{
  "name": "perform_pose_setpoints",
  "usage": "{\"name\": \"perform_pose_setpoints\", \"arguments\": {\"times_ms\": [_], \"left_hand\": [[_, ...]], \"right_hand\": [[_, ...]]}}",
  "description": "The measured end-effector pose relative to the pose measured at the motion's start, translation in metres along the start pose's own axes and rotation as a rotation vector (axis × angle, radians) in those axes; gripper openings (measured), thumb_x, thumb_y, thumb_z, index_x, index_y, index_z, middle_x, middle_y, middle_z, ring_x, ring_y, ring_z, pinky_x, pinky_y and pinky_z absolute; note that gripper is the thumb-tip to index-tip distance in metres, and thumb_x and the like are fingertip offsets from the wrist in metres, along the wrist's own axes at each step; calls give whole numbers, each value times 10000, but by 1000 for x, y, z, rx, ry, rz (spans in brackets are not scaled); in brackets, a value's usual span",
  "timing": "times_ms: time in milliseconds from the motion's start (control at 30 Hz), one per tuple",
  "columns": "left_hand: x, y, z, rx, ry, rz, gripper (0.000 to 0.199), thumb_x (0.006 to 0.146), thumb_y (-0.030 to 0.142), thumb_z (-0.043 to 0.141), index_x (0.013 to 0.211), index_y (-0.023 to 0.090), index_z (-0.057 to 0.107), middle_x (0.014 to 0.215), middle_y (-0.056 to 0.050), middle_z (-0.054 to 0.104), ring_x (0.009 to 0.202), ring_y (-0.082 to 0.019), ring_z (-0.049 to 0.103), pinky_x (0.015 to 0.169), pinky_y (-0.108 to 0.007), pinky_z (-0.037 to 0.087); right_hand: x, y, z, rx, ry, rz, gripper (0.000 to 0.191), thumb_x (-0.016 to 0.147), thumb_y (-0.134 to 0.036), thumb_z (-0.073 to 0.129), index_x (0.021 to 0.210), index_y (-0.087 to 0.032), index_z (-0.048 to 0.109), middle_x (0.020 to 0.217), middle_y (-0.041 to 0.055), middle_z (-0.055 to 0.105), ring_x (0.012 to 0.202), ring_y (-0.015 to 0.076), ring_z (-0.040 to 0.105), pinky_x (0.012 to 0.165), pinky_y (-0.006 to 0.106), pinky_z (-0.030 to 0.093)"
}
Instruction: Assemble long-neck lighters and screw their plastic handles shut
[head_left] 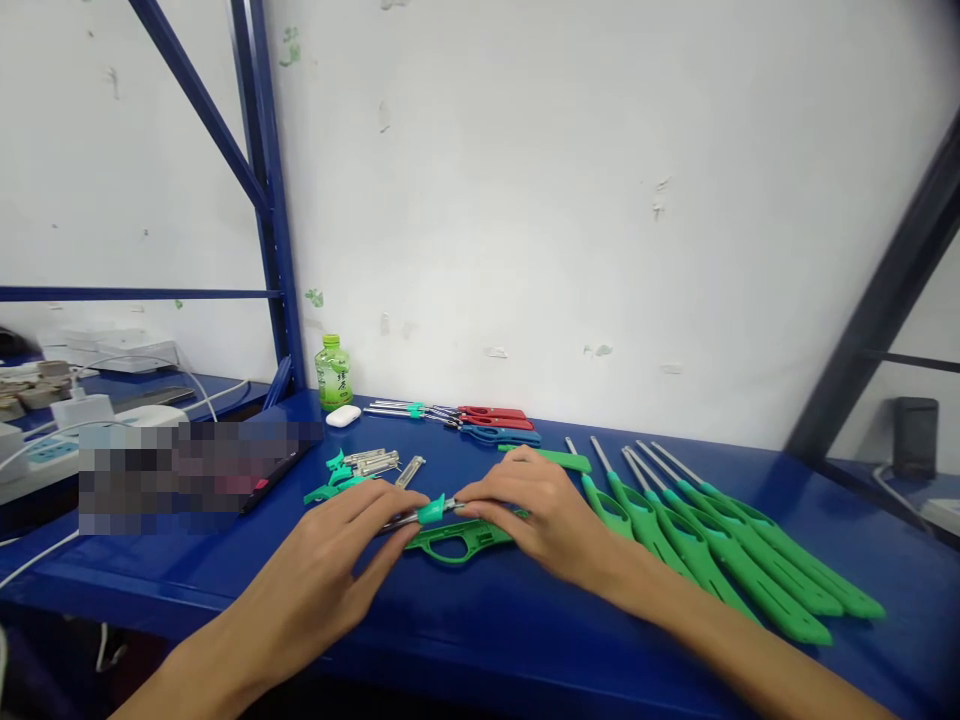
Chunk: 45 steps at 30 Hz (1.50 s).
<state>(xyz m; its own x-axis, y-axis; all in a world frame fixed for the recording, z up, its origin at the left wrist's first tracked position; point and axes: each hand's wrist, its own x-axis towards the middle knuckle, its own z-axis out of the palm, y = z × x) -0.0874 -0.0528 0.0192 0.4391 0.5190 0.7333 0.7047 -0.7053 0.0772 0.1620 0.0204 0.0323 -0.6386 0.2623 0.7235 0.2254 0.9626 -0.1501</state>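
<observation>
My left hand (337, 555) is closed, pinching a thin metal lighter tube. A teal plastic piece (431, 511) sits on that tube between my two hands. From the other side, the fingers of my right hand (544, 510) grip a small silver part at the end of the same assembly; its far end is hidden by them. Just beneath lies an open green lighter handle shell (457, 550), partly covered by my right hand. Another green shell piece (555, 458) rests behind that hand. Loose teal parts (330, 487) and small metal-and-clear inner parts (377, 463) lie beyond my left hand.
Several green stick lighters (724, 560) lie fanned out at the right. Toward the wall are red lighters (495, 414), a blue lighter (501, 436) and metal tubes (394, 407). A green bottle (332, 375) and white case (343, 416) stand near the blue shelf post (274, 230).
</observation>
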Motion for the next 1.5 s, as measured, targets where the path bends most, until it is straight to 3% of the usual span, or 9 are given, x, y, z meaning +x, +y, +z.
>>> {"name": "perform_pose_setpoints", "arguments": {"times_ms": [267,533,800,1000,1267,1500], "left_hand": [[-10,-8,-11,-63,-125,-164,203,1085,324,521,1245,287,639,1150,-5,718,1048,-166,697,921,-239,529],[-24,-13,-13,-39,-227,-245,236,1088,351,473,1174,303,687,1082,-1,724,977,-186,709,862,-270,514],[-34,-24,-11,-32,-331,-360,248,1083,335,455,1137,298,694,1100,-7,718,1024,-207,690,890,-300,485],[-35,-26,-7,-46,-407,-409,265,1083,302,447,1110,312,710,1103,-17,695,991,-206,677,859,-304,477],[-36,-25,-8,-58,-406,-397,321,1085,283,423,1059,280,743,1018,-34,676,904,-185,672,792,-286,469],[-37,-26,-11,-47,-346,-268,349,1071,262,447,988,259,785,940,-41,707,806,-164,685,732,-257,497]], "right_hand": [[-2,3,4,19,-19,32,201,1072,-322,585,1053,-224,759,958,-14,822,821,147,719,818,330,422],[-1,3,19,-90,-238,-32,252,1105,-290,496,1147,-191,724,1030,39,781,907,171,669,837,332,378],[6,0,35,-198,-381,-23,306,1111,-303,450,1206,-188,717,986,48,731,860,178,618,842,336,376],[4,2,40,-223,-418,-28,297,1117,-288,447,1198,-229,727,984,26,726,817,162,596,839,348,351],[4,1,37,-245,-480,-26,349,1097,-139,445,1288,-274,705,1113,38,718,901,164,587,858,332,363],[6,-4,38,-417,-570,-121,302,1059,-70,471,1229,-203,681,1149,66,706,897,182,611,849,345,397]]}}
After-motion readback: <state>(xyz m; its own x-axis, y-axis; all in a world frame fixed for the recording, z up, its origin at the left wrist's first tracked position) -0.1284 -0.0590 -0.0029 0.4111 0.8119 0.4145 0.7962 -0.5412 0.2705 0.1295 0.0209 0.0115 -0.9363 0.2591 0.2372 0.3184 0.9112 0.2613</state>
